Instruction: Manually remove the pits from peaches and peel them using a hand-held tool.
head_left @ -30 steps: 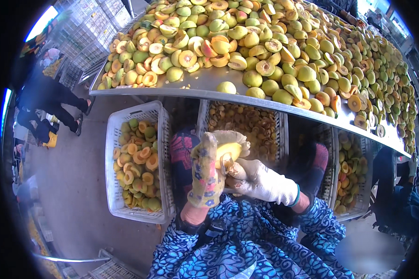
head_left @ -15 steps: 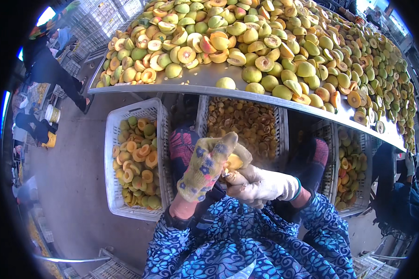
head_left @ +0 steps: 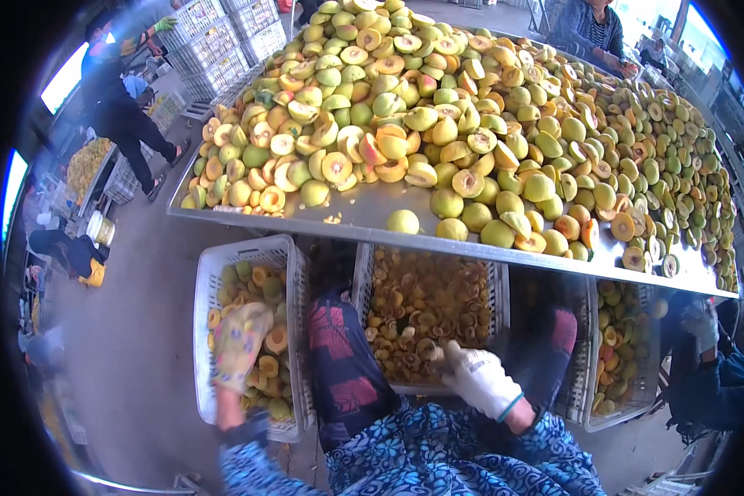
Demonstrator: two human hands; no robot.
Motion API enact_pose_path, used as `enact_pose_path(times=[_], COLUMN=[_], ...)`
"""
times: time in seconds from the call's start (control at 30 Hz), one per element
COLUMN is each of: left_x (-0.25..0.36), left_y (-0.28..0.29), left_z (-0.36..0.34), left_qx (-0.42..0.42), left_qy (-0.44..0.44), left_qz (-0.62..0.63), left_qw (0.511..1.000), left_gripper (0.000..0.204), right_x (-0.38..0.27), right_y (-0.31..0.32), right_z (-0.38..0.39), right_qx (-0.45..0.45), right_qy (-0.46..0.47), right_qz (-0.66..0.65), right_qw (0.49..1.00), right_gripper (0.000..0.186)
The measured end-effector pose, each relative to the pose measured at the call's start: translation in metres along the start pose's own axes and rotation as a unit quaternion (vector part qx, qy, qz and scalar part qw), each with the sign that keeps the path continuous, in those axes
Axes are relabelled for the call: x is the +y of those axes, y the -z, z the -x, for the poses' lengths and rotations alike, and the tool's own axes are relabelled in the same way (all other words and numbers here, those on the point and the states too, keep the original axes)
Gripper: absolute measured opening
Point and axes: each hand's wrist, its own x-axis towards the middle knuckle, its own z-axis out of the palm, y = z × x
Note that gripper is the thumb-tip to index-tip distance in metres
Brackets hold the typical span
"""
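Observation:
My left hand [head_left: 242, 343], in a flower-patterned yellowish glove, is over the white crate [head_left: 207, 289] on the left, smeared by motion. Below and beside it lie halved yellow-green fruits [head_left: 269, 366], looking like apricots or plums; whether it touches or holds one cannot be told. Above the near part of the middle crate [head_left: 502, 306] is my right hand [head_left: 477, 379] in a white glove. Its fingers are curled together toward the left, and what they grip is blurred. Small brownish-yellow fruit pieces [head_left: 426, 289] fill that crate.
A metal table [head_left: 372, 236] piled with halved fruit [head_left: 471, 124] spans the view ahead, its edge above the crates. Another fruit crate [head_left: 591, 364] stands at right. A co-worker's gloved hand [head_left: 703, 324] is at far right. A person [head_left: 124, 107] stands near stacked crates [head_left: 207, 50] at upper left.
My hands were together in front of me around a piece of fruit; now they are apart. The left has moved left over its crate, the right slightly down and right. The view has tilted up.

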Motion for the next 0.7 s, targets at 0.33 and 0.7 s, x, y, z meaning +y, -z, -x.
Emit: enact_pose_path(times=[0.33,0.7], left_x=[0.122,0.229], left_y=[0.072,-0.027], left_z=[-0.151,-0.255], left_qx=[-0.156,-0.141], left_qy=[-0.132,-0.097], left_qz=[0.375,0.318], left_qw=[0.904,0.933], left_gripper=[0.052,0.036], right_x=[0.006,-0.003], right_y=[-0.033,-0.023], right_z=[0.003,0.009], right_qx=[0.052,0.008], right_qy=[-0.008,-0.072], right_qz=[-0.051,-0.123], right_qw=[0.997,0.99], right_gripper=[0.03,0.029])
